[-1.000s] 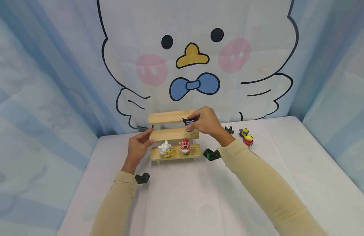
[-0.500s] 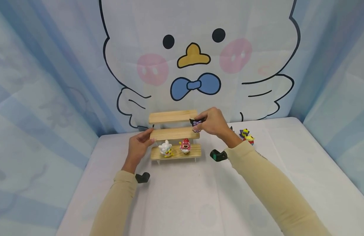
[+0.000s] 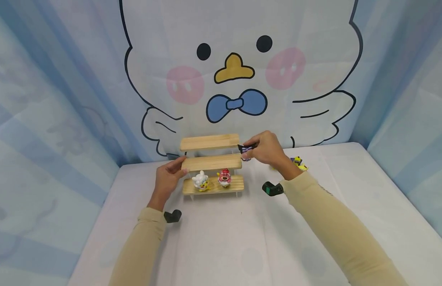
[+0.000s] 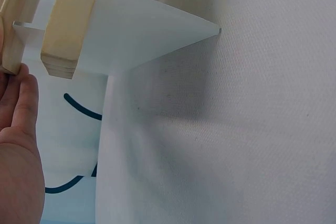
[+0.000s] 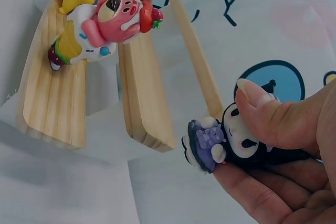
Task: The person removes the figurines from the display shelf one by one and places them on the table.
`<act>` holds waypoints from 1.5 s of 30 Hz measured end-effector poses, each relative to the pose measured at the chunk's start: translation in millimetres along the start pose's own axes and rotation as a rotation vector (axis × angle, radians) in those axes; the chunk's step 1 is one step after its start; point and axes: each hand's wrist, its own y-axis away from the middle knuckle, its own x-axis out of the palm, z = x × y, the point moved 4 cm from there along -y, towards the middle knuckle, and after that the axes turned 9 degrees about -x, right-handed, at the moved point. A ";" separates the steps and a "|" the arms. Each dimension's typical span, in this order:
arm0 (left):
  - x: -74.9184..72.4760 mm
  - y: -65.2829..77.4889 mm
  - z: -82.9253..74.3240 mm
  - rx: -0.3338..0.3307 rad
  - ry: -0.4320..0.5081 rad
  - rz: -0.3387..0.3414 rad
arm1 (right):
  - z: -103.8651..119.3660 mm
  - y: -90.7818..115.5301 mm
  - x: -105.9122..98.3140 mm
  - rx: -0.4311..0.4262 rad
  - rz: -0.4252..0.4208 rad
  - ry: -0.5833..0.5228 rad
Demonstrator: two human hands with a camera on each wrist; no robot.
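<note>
A three-tier wooden display stand (image 3: 211,162) stands at the table's back. My left hand (image 3: 166,180) holds the left end of its middle tier; in the left wrist view the fingers (image 4: 29,100) touch the wood. Just off the middle tier's right end, my right hand (image 3: 270,149) pinches a black and purple figurine (image 3: 245,153). Its pale face and purple dress show in the right wrist view, thumb across the head. On the lowest tier sit a white and yellow figurine (image 3: 201,181) and a pink bear figurine (image 3: 224,178) with a strawberry on its head.
Beyond the right wrist, more small figurines (image 3: 298,161) stand on the white table (image 3: 221,242), partly covered by the arm. A printed curtain (image 3: 239,24) hangs close behind the stand. Dark wrist cameras (image 3: 272,189) protrude below the wrists.
My right hand has moved to the right with the black and purple figurine, from in front of the stand to past its right end. The left hand stays on the middle tier.
</note>
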 end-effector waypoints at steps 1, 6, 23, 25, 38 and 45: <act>-0.1 0.1 0.0 0.001 0.000 0.000 | -1.1 0.7 -0.8 0.000 -0.001 0.007; -0.6 0.5 -0.4 0.002 -0.005 0.001 | -6.4 4.8 -5.3 0.011 0.000 0.014; -0.8 1.5 -1.8 0.010 -0.010 -0.005 | -20.6 12.4 -15.9 0.087 -0.005 0.012; -0.7 1.4 -2.1 0.007 -0.012 -0.003 | -22.9 13.1 -16.7 0.089 -0.006 0.012; -1.2 1.6 -1.8 0.007 -0.024 -0.008 | -35.2 18.5 -18.9 0.154 0.009 0.003; -0.9 -0.9 0.8 0.008 -0.018 -0.008 | -41.9 23.1 -22.9 0.157 0.006 0.025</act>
